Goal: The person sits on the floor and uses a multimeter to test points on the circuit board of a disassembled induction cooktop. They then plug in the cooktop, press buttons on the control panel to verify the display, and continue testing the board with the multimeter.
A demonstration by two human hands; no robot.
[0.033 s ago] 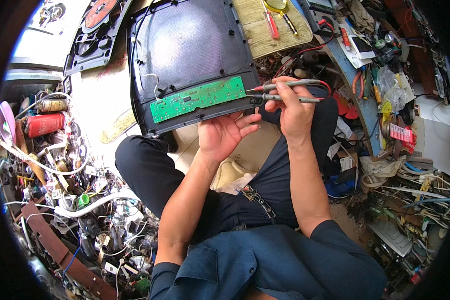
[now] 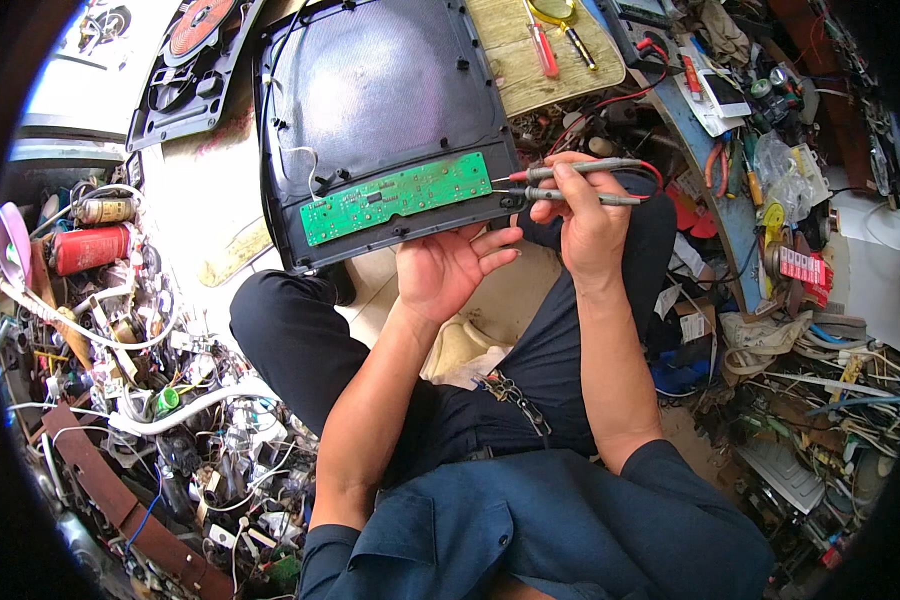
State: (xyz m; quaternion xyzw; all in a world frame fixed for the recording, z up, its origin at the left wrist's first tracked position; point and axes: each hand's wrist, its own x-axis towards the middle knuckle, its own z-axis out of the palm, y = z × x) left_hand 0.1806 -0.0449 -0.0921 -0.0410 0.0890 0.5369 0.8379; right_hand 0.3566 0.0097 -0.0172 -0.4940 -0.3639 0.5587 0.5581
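Observation:
A green circuit board lies along the near end of a black plastic panel, which looks like a housing cover. My right hand is closed round two grey multimeter probes, held side by side like chopsticks. Their thin metal tips reach the board's right end; whether both touch it is too small to tell. Under the panel's near edge is my left hand, palm up with the outer fingers stretched out and apart. Its other fingers are partly hidden beneath the panel. A white wire runs by the board's left end.
At the far left stands another black housing with a copper-coloured coil. A red screwdriver and a magnifying glass lie on the wooden board. Loose parts and cables heap up on both sides. Pliers lie on the bench at right.

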